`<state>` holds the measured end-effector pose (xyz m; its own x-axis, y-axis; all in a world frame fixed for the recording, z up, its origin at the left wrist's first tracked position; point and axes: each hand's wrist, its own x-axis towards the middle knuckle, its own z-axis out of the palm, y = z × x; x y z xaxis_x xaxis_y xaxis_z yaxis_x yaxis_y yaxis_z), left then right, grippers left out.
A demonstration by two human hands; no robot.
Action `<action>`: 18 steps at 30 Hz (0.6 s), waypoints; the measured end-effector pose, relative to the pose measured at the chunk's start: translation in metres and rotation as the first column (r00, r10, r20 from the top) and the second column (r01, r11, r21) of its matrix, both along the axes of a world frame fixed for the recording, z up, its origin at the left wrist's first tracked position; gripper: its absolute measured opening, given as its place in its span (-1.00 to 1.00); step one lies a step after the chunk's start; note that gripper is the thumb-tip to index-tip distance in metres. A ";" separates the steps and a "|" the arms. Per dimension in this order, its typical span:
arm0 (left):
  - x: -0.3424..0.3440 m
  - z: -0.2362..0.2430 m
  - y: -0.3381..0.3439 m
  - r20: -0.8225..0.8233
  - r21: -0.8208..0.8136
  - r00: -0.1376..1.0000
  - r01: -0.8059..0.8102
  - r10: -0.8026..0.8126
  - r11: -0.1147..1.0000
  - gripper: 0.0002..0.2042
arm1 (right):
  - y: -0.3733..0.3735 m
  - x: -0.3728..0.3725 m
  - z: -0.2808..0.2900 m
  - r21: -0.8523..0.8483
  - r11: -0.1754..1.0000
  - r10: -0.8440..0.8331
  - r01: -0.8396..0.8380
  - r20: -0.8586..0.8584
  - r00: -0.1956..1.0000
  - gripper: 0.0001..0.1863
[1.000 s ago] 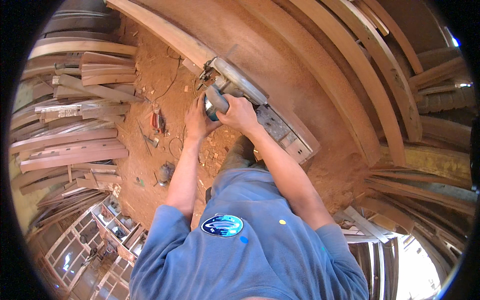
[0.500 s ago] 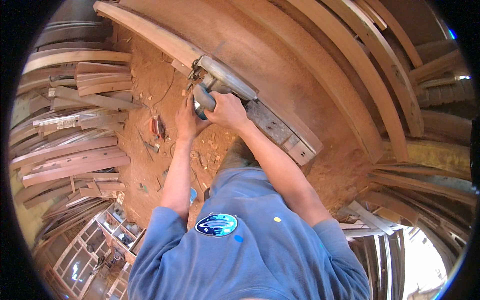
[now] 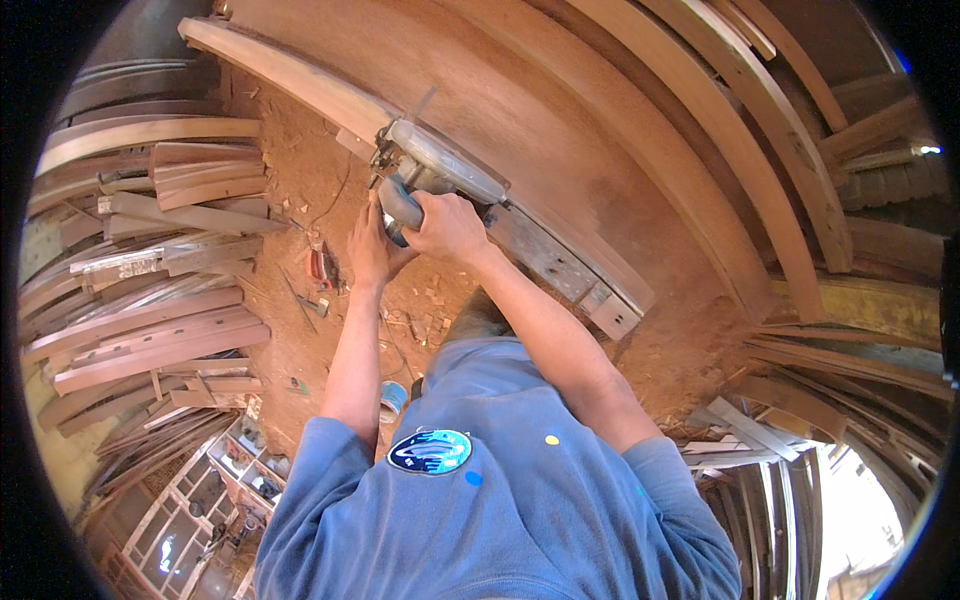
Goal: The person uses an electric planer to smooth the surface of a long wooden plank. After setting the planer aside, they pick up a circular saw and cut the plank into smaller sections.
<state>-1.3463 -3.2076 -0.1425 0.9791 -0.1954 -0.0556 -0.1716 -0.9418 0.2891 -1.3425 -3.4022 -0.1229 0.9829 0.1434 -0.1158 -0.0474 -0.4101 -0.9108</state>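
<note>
A circular saw point(image 3: 445, 165), with a long silver-grey guard and a dark teal-grey handle, rests on a long wooden plank point(image 3: 290, 75) that runs from far left toward the right. My right hand point(image 3: 448, 228) is wrapped round the saw's handle. Against the saw's near left side, my left hand point(image 3: 372, 245) is closed on its body, its fingers partly hidden by the tool. Right of the saw, a worn, pale-grey strip with dark holes point(image 3: 560, 262) lies along the same line. The blade cannot be made out.
Sawdust and wood scraps cover the ground. A red-and-black tool point(image 3: 320, 265) lies left of my left forearm, and a blue-rimmed tin point(image 3: 392, 398) stands near my shirt. Timber stacks point(image 3: 165, 345) line the left; long curved planks point(image 3: 700, 110) lie at the right.
The saw and both my hands have shifted very slightly left along the plank. My view has moved a little too, showing more of the blue-rimmed tin. My grip looks the same.
</note>
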 end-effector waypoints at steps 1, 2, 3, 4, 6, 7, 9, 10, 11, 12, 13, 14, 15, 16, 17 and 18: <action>0.001 -0.001 0.002 0.002 -0.002 1.000 0.009 -0.009 1.000 0.18 | 0.001 0.001 0.001 0.000 1.000 -0.002 0.002 0.000 1.000 -0.69; 0.003 0.003 0.001 -0.020 0.001 1.000 -0.003 0.003 1.000 0.19 | 0.001 0.002 0.001 0.001 1.000 -0.006 0.006 0.001 1.000 -0.69; 0.003 0.007 0.000 -0.042 0.006 0.999 -0.014 0.015 1.000 0.20 | 0.002 0.003 0.001 0.002 1.000 -0.003 0.003 -0.007 1.000 -0.69; 0.004 0.011 0.000 -0.064 0.010 0.998 -0.026 0.027 1.000 0.20 | 0.003 0.005 0.001 0.003 1.000 -0.001 0.001 -0.016 1.000 -0.68; 0.006 0.000 0.008 -0.027 0.000 0.999 -0.021 0.021 1.000 0.20 | 0.005 0.006 0.004 0.010 1.000 0.001 -0.001 -0.018 1.000 -0.69; 0.007 -0.006 0.014 -0.009 -0.006 1.000 -0.019 0.019 1.000 0.19 | 0.007 0.007 0.006 0.015 1.000 0.000 0.000 -0.013 1.000 -0.69; 0.009 0.004 0.010 -0.047 0.015 0.998 -0.028 0.029 0.999 0.18 | 0.007 0.009 0.004 0.016 1.000 -0.004 0.004 -0.009 1.000 -0.69; 0.011 0.009 0.007 -0.066 0.025 0.997 -0.033 0.034 0.999 0.18 | 0.008 0.011 0.003 0.013 1.000 -0.001 0.002 -0.006 1.000 -0.69; 0.014 0.011 0.008 -0.064 0.024 0.997 -0.032 0.033 0.999 0.17 | 0.010 0.014 0.005 0.011 1.000 0.003 -0.003 -0.003 1.000 -0.69; 0.016 0.014 0.009 -0.062 0.023 0.998 -0.031 0.032 0.999 0.16 | 0.012 0.016 0.006 0.011 1.000 0.005 -0.005 -0.006 1.000 -0.69; 0.019 0.016 0.011 -0.060 0.021 0.998 -0.029 0.030 0.999 0.15 | 0.015 0.019 0.007 0.012 1.000 0.006 -0.006 -0.009 1.000 -0.69; 0.022 0.017 0.013 -0.051 0.005 0.998 -0.026 0.026 1.000 0.15 | 0.018 0.023 0.008 0.013 1.000 0.008 -0.008 -0.012 1.000 -0.69; 0.025 0.018 0.015 -0.042 -0.011 0.999 -0.023 0.022 1.000 0.14 | 0.021 0.026 0.009 0.009 1.000 0.003 -0.003 -0.008 1.000 -0.69; 0.029 0.019 0.018 -0.033 -0.027 0.999 -0.019 0.018 0.999 0.14 | 0.025 0.029 0.010 0.006 1.000 -0.002 0.002 -0.004 1.000 -0.69; 0.031 0.020 0.021 -0.024 -0.030 1.000 -0.016 0.015 0.999 0.13 | 0.028 0.032 0.011 0.001 1.000 -0.009 0.009 -0.001 1.000 -0.69; 0.034 0.020 0.024 -0.015 -0.033 1.000 -0.012 0.012 0.999 0.13 | 0.030 0.035 0.012 0.000 1.000 -0.009 0.009 0.001 1.000 -0.69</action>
